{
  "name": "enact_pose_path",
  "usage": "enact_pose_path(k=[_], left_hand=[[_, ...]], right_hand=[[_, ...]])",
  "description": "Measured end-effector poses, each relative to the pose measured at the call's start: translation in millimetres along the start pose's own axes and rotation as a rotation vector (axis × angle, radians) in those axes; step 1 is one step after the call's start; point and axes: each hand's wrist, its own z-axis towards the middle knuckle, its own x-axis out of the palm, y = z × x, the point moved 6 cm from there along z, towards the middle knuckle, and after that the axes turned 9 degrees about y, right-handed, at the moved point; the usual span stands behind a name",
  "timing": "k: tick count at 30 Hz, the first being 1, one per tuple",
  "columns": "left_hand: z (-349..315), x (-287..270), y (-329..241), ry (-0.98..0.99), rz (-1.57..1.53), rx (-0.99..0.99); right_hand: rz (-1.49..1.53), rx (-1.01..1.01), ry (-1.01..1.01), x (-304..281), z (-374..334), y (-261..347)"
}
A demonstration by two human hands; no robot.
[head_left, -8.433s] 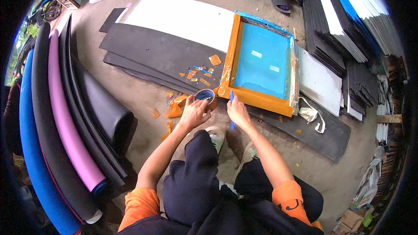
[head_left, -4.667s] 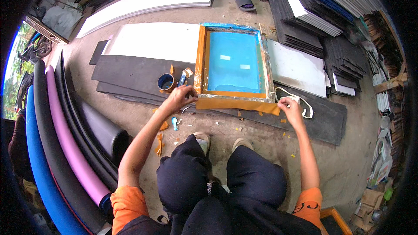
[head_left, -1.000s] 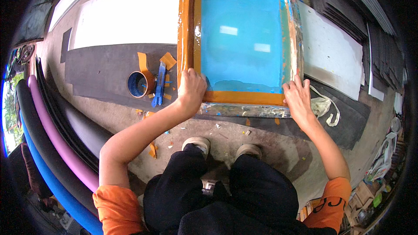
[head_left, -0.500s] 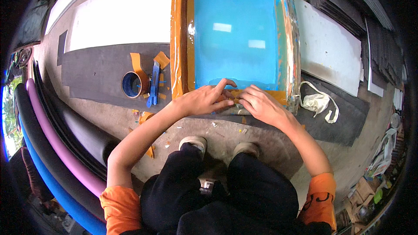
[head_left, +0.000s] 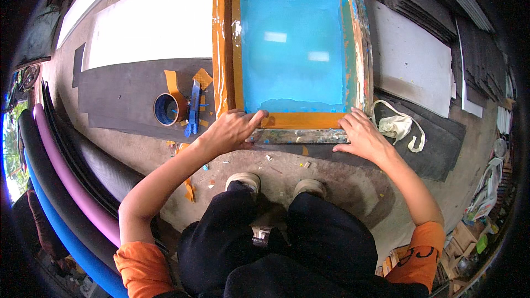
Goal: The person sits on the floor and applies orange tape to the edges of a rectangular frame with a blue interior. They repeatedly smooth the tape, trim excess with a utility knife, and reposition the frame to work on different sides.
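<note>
A screen printing frame (head_left: 361, 38) with a light blue mesh (head_left: 292, 44) lies in front of me. Brown tape (head_left: 301, 121) runs along its near inner edge, and its left side is wrapped in brown tape too. My left hand (head_left: 232, 131) grips the near left corner, with a finger reaching over the inner tape. At the near right corner, my right hand (head_left: 364, 137) holds the rail with fingers on top and thumb against the front edge. Between the hands shows the paint-stained near rail (head_left: 301, 136).
Left of the frame, a tape roll (head_left: 167, 108) and a blue utility knife (head_left: 192, 111) rest on a dark mat (head_left: 127, 91). A white cloth strap (head_left: 395, 126) lies on the right. Rolled sheets (head_left: 66, 160) stand at far left; scraps litter the floor near my shoes (head_left: 243, 181).
My hands were together at the middle of the near rail, fingers bent over the tape. They have parted, left and right, to the two near corners.
</note>
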Motion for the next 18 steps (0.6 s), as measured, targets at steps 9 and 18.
enact_pose_path(k=[9, 18], left_hand=[[-10.8, -7.6, 1.5, 0.063, 0.228, -0.166], [-19.9, -15.3, 0.7, -0.059, 0.121, -0.169]], right_hand=[[-0.283, 0.096, 0.096, 8.5, -6.0, 4.7], [-0.063, 0.081, -0.030, 0.5, -24.4, 0.6]])
